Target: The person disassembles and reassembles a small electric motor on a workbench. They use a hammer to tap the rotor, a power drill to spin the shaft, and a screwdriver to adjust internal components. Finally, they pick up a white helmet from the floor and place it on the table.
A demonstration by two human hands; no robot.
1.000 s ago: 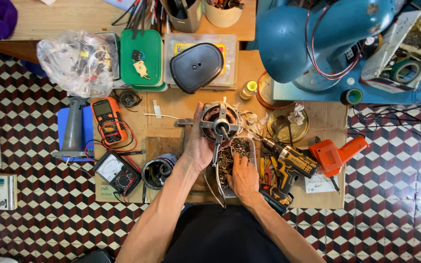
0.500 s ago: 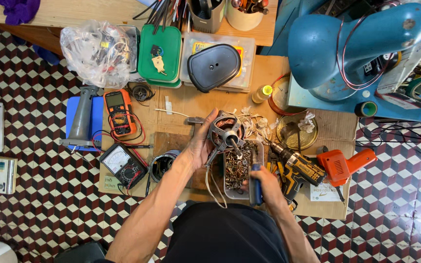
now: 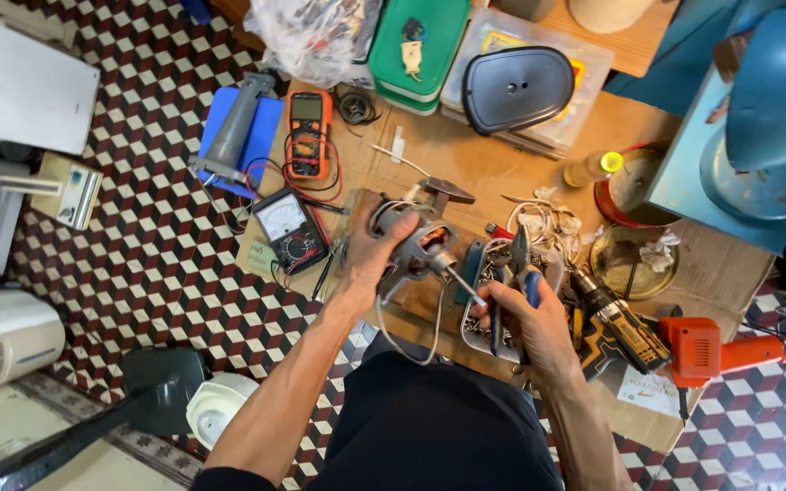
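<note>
My left hand (image 3: 370,264) grips a small electric motor (image 3: 414,238) with copper windings and a protruding shaft, lifted just above the cardboard work surface (image 3: 502,173). A loose wire loop hangs from the motor toward my lap. My right hand (image 3: 529,318) holds blue-handled pliers (image 3: 513,273), jaws pointing up beside the motor's shaft. Under the right hand sits a clear tray of small metal parts (image 3: 477,323), partly hidden.
An orange multimeter (image 3: 308,135), an analogue meter (image 3: 290,227), a yellow-black drill (image 3: 619,323) and an orange power tool (image 3: 716,350) lie around. A black oval cover (image 3: 516,86) rests on boxes behind. A blue machine (image 3: 757,136) stands at the right. Patterned tiled floor lies left.
The view has tilted and moved closer. My left hand has lifted and turned the motor toward me, and my right hand has picked up the blue-handled pliers from the tray area.
</note>
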